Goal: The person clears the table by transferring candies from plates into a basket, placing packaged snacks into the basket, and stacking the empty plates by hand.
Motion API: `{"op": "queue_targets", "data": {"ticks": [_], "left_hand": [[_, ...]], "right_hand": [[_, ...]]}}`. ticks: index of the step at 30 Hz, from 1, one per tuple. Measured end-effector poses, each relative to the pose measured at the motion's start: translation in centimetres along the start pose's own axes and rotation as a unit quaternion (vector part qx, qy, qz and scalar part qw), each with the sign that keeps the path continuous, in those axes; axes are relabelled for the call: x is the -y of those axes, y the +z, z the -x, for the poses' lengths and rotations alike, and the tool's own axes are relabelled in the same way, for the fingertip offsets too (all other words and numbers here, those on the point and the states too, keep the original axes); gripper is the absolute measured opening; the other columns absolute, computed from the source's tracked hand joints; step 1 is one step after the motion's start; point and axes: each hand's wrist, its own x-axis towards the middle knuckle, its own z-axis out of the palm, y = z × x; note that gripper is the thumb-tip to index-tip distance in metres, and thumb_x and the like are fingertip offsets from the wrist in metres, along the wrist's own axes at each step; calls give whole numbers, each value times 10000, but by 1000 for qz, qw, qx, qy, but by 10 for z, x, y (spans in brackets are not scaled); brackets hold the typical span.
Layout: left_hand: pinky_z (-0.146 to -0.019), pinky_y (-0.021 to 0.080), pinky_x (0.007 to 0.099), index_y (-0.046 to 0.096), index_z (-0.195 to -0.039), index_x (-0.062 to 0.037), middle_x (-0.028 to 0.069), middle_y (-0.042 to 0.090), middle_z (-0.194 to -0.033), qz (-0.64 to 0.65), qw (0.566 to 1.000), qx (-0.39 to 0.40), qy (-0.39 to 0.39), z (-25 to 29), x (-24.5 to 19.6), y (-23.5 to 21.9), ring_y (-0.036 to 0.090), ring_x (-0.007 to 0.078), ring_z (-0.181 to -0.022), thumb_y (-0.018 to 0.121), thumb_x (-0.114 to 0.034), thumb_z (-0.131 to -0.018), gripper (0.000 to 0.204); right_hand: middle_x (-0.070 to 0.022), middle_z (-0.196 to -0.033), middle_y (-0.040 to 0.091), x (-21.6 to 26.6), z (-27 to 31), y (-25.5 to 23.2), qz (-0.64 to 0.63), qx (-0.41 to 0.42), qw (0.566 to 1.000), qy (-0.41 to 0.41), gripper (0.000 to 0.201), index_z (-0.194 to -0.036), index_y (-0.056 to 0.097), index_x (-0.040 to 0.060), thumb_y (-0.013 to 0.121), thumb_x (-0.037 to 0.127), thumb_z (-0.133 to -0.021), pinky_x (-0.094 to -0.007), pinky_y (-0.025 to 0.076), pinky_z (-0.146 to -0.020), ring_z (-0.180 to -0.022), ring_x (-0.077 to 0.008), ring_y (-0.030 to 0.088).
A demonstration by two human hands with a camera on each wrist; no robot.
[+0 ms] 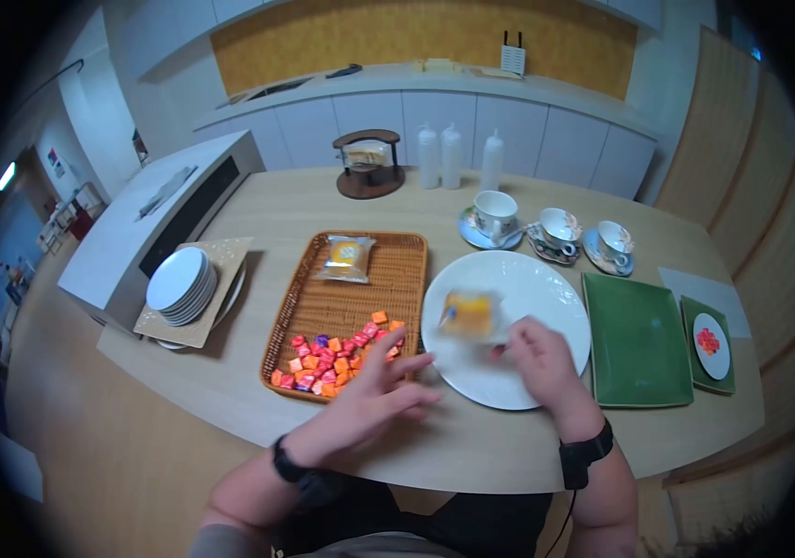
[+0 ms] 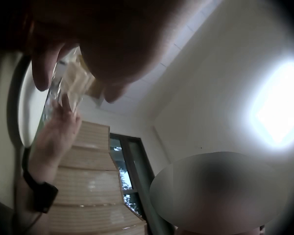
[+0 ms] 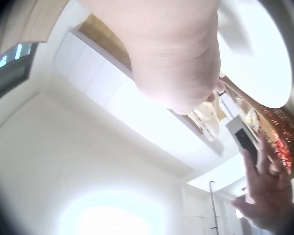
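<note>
Fingers of the right hand [image 1: 546, 365] pinching the edge of a wrapped pastry [image 1: 468, 314], held just over the big white plate [image 1: 546, 288] near the counter's front edge; motion blur smearing the wrapper, print unreadable. Fingers of the left hand [image 1: 374, 395] spread and straight, holding nothing, hovering at the front right corner of the wicker tray [image 1: 309, 307]. Wrist views nearly useless: palms filling the lens, ceiling beyond, only a glimpse of wrapper [image 2: 71, 81] between fingertips. Pale wood counter [image 1: 277, 209], rounded at the front; white cabinets and a yellow wall panel behind. One more wrapped pastry [image 1: 345, 258] at the tray's far end; heap of orange, red and purple sweets [image 1: 334, 358] at its near end, too many and too small to count. Three cups on saucers [image 1: 556, 232], three white squeeze bottles [image 1: 453, 156], two green trays [image 1: 637, 339] by the right edge, one stack of plates [image 1: 179, 284] at the left edge, count not clear.
</note>
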Motion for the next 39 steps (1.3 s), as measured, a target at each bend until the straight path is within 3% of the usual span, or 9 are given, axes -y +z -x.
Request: {"op": "queue_targets", "data": {"ticks": [7, 18, 20, 21, 22, 26, 30, 34, 39], "left_hand": [[-811, 656, 351, 470, -1125, -149, 6, 640, -989, 81, 991, -93, -48, -75, -4, 16, 694, 120, -830, 651, -227, -1093, 199], [-843, 652, 362, 456, -1372, -36, 153, 623, -1213, -142, 959, -237, 58, -136, -40, -82, 714, 267, -1057, 641, -114, -1047, 382], [-869, 647, 360, 439, -1419, -17, 177, 632, -1202, -420, 868, -265, 14, -147, -39, -95, 708, 284, -1066, 685, -158, -1020, 489], [-855, 612, 352, 509, -1366, -9, 153, 658, -1190, -630, 685, -323, 172, -131, -37, -79, 701, 239, -1010, 725, -204, -1001, 467], [-855, 612, 352, 509, -1366, -9, 153, 658, -1190, -629, 688, -317, 174, -123, -40, -63, 701, 239, -1010, 725, -204, -1001, 467], [-802, 509, 288, 673, -1102, -44, 4, 653, -963, -352, 931, 89, 23, -91, -35, -7, 586, 87, -893, 689, -182, -1037, 154], [-748, 528, 303, 708, -982, -80, -16, 674, -842, -413, 827, 381, -16, -73, -7, 18, 619, 106, -782, 685, -216, -1034, 148], [-663, 554, 440, 731, -876, -132, 108, 706, -762, -647, 690, 314, 81, -56, 2, 52, 693, 345, -707, 728, -377, -939, 252], [-662, 540, 457, 732, -884, -127, 132, 692, -733, -598, 745, 288, 71, -58, -1, 42, 692, 360, -713, 733, -401, -935, 278]], "right_hand": [[-117, -1022, 700, 11, -2, 2, 155, 99, 963, -195, 96, -1014, 684, 67, 703, 136, -950, -440, 501, -952, -1033, -346, 643], [-117, -801, 692, -5, -3, -13, 211, 34, 964, -161, 61, -938, 693, 88, 655, 133, -954, -463, 506, -835, -827, -336, 678], [-120, -781, 684, -6, -3, -16, 208, 27, 965, -154, 72, -930, 695, 84, 651, 136, -954, -471, 508, -819, -808, -343, 675], [-123, -762, 676, -7, -4, -18, 204, 20, 968, -147, 84, -922, 698, 80, 647, 139, -954, -478, 510, -804, -788, -351, 672], [-123, -762, 676, -8, -4, -20, 207, 17, 968, -142, 84, -922, 698, 80, 647, 139, -954, -478, 510, -804, -788, -351, 672], [-161, -791, 702, -24, -9, -12, 216, -14, 968, -128, 83, -917, 711, 78, 664, 147, -914, -509, 526, -778, -793, -394, 685], [-232, -822, 703, -43, -8, -22, 198, -75, 973, -90, 118, -902, 711, 71, 671, 180, -878, -564, 539, -733, -808, -475, 680], [-204, -834, 722, -23, -1, -49, 198, -205, 958, 39, 151, -912, 722, 52, 681, 197, -923, -529, 553, -731, -814, -447, 697], [-113, -968, 791, -78, -1, -152, 131, -350, 900, 224, 193, -996, 767, 35, 727, 211, -928, -377, 593, -814, -895, -247, 758]]}}
